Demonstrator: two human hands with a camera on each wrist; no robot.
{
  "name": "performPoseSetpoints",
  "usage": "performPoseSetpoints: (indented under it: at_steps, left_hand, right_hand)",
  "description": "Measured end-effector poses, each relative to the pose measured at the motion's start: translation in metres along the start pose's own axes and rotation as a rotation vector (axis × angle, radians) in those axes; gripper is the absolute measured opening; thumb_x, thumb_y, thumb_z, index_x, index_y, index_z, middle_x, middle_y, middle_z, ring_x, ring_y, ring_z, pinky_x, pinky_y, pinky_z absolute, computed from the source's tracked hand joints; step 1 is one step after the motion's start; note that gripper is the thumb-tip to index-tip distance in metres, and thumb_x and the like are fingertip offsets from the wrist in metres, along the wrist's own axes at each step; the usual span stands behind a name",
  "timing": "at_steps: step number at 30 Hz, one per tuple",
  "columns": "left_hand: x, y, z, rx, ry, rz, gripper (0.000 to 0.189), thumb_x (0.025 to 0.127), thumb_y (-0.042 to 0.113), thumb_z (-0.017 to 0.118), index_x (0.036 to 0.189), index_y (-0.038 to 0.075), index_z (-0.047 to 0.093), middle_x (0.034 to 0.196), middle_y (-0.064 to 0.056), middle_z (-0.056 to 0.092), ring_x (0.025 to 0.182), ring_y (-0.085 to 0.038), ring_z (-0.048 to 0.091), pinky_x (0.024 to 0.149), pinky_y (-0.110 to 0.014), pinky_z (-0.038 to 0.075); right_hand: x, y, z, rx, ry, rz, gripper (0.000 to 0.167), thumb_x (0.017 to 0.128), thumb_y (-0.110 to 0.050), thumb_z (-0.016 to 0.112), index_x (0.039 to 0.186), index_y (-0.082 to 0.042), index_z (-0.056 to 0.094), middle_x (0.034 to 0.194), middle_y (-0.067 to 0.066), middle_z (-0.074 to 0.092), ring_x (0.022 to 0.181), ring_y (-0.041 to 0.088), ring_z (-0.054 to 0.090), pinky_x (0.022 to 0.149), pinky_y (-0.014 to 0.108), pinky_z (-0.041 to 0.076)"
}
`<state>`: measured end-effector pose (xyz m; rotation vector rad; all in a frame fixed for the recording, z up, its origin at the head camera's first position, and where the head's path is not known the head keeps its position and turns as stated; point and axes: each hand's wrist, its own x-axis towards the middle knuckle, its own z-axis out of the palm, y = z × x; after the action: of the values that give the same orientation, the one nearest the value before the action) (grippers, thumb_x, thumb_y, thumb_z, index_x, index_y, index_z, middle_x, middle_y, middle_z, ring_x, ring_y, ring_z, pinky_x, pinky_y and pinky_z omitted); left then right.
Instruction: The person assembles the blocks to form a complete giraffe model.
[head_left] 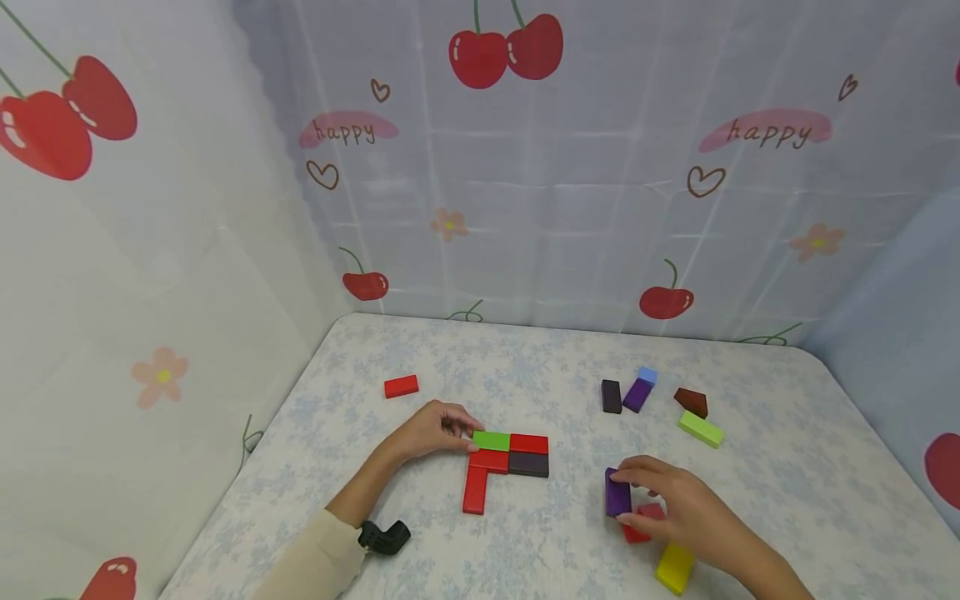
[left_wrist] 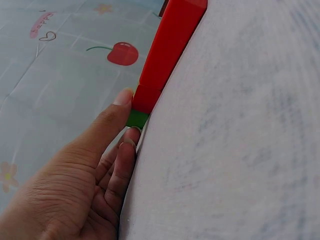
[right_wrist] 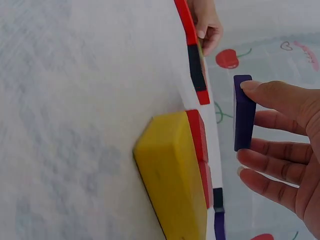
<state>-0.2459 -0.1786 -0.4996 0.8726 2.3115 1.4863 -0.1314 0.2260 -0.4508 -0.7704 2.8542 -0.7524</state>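
My left hand point(head_left: 431, 432) pinches the left end of a green block point(head_left: 491, 441), thumb on the near side. That block lies flat in a touching group with a red block point(head_left: 528, 444) to its right, a second red block point(head_left: 489, 461) in front, a black block point(head_left: 528, 464) and another red block point(head_left: 474, 490) pointing toward me. Raised off the table, a purple block point(right_wrist: 244, 115) is held between the thumb and fingers of my right hand point(head_left: 675, 500). Below that hand lie red blocks point(head_left: 636, 533), partly hidden, and a yellow block point(head_left: 676, 568).
At the back right lie a black block point(head_left: 611, 397), a purple block point(head_left: 637, 396), a blue block point(head_left: 648, 376), a brown block point(head_left: 692, 402) and a light green block point(head_left: 701, 429). One red block point(head_left: 401, 386) sits at the back left. Printed curtains surround the table.
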Motion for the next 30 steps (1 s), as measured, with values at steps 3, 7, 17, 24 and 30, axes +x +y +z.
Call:
performPoseSetpoints:
  at_steps: [3, 7, 17, 24, 30]
  left_hand:
    - [0.000, -0.001, 0.000, 0.001, 0.000, -0.004, 0.026, 0.084, 0.004, 0.082, 0.110, 0.006, 0.079, 0.097, -0.017, 0.070, 0.076, -0.014, 0.057, 0.066, -0.021, 0.046]
    - [0.000, -0.001, 0.000, 0.003, -0.003, 0.007, 0.026, 0.084, 0.004, 0.082, 0.110, 0.006, 0.078, 0.097, -0.017, 0.070, 0.076, -0.013, 0.057, 0.066, -0.022, 0.046]
    - [0.000, -0.004, 0.000, 0.002, -0.005, 0.017, 0.026, 0.084, 0.004, 0.082, 0.110, 0.006, 0.078, 0.097, -0.017, 0.070, 0.076, -0.013, 0.058, 0.067, -0.022, 0.047]
    - [0.002, -0.006, 0.001, -0.001, -0.008, 0.000, 0.026, 0.085, 0.006, 0.083, 0.110, 0.007, 0.079, 0.097, -0.017, 0.070, 0.076, -0.012, 0.057, 0.068, -0.022, 0.047]
    - [0.001, -0.005, -0.001, -0.002, -0.009, 0.017, 0.026, 0.085, 0.006, 0.083, 0.110, 0.007, 0.079, 0.097, -0.016, 0.070, 0.076, -0.012, 0.058, 0.067, -0.023, 0.048]
  right_hand:
    - [0.004, -0.009, 0.007, -0.042, -0.019, -0.037, 0.046, 0.086, -0.048, 0.078, 0.121, -0.019, 0.073, 0.126, 0.003, 0.065, 0.102, 0.021, 0.067, 0.082, 0.037, 0.058]
    - [0.010, -0.019, 0.016, -0.080, -0.047, -0.077, 0.046, 0.087, -0.050, 0.077, 0.120, -0.017, 0.074, 0.125, 0.002, 0.065, 0.109, 0.024, 0.065, 0.088, 0.043, 0.056]
    - [0.027, -0.043, 0.039, -0.137, -0.092, -0.171, 0.041, 0.086, -0.038, 0.082, 0.118, -0.013, 0.075, 0.123, 0.002, 0.066, 0.110, 0.022, 0.065, 0.088, 0.041, 0.056]
    - [0.032, -0.047, 0.048, -0.139, -0.059, -0.226, 0.041, 0.085, -0.036, 0.083, 0.117, -0.011, 0.075, 0.120, 0.004, 0.067, 0.109, 0.020, 0.065, 0.087, 0.039, 0.056]
    - [0.038, -0.052, 0.055, -0.142, -0.075, -0.205, 0.039, 0.083, -0.034, 0.085, 0.115, -0.013, 0.074, 0.120, 0.002, 0.066, 0.107, 0.019, 0.065, 0.086, 0.037, 0.057]
